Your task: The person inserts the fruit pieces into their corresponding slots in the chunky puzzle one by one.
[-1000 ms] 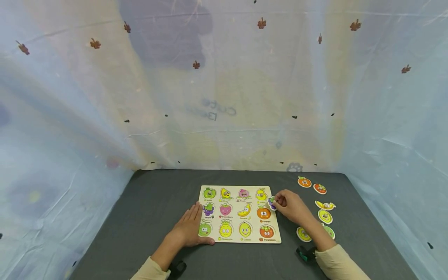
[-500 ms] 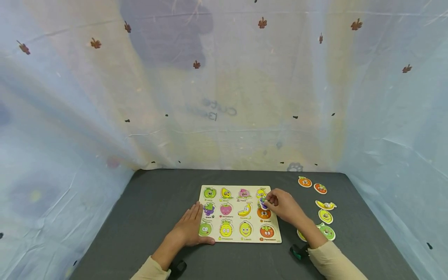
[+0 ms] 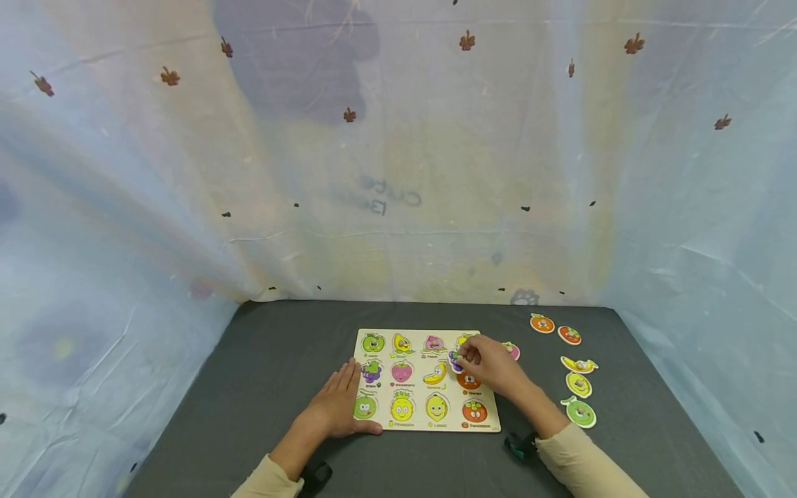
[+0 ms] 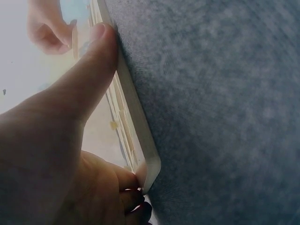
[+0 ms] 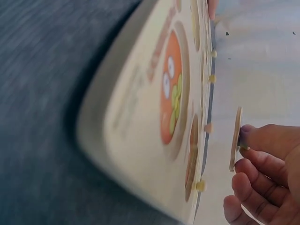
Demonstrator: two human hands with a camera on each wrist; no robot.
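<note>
My right hand [image 3: 492, 363] pinches a purple grape puzzle piece [image 3: 456, 361] over the right part of the cream fruit puzzle board [image 3: 453, 401]. In the right wrist view the grape piece [image 5: 236, 140] is seen edge-on, raised above the board between thumb and fingertips; the other fingers are loosely curled. My left hand [image 3: 336, 404] rests along the board's left edge, fingers straight and thumb at the front edge. The left wrist view shows that thumb [image 4: 91, 56] lying on the board's rim. The board's upper-row pieces have knobs, such as a peach [image 3: 434, 344]; an orange picture is partly covered.
Right of the board lie loose pieces: an orange [image 3: 542, 323], a red fruit [image 3: 569, 335], a banana [image 3: 578, 365], a yellow round one [image 3: 579, 385] and a green one [image 3: 581, 413]. A pink piece [image 3: 512, 351] shows behind my right hand. The dark table [image 3: 280, 346] meets a curtain.
My right hand has carried the grape piece leftward from the board's right edge to over the board. The pink piece behind it has come into view. The left hand stays put.
</note>
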